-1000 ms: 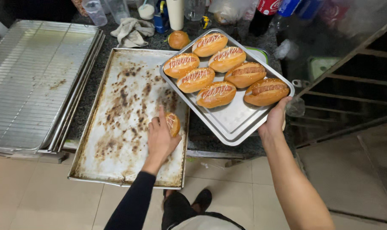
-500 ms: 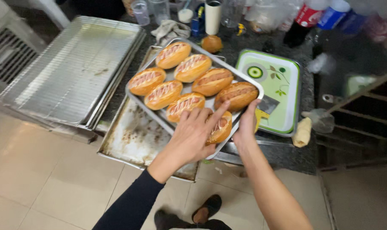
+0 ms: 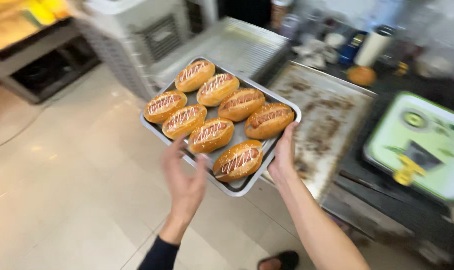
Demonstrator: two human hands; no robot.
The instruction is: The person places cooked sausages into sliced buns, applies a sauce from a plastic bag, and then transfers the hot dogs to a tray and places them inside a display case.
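The tray [image 3: 237, 187] of buns [image 3: 238, 161] is being carried; right hand [image 3: 283, 156] is gripping its edge, left hand [image 3: 184, 175] is open beneath, needing a grip.

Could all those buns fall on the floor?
They might. The metal tray is out over the floor, tilted, and only the right hand clearly grips its edge. The left hand is by the near rim, but too blurred to tell if it holds on. Eight loose buns sit on it, and the nearest bun lies close to the low rim, so it could slide off first. The blur suggests quick movement, which adds to the risk.
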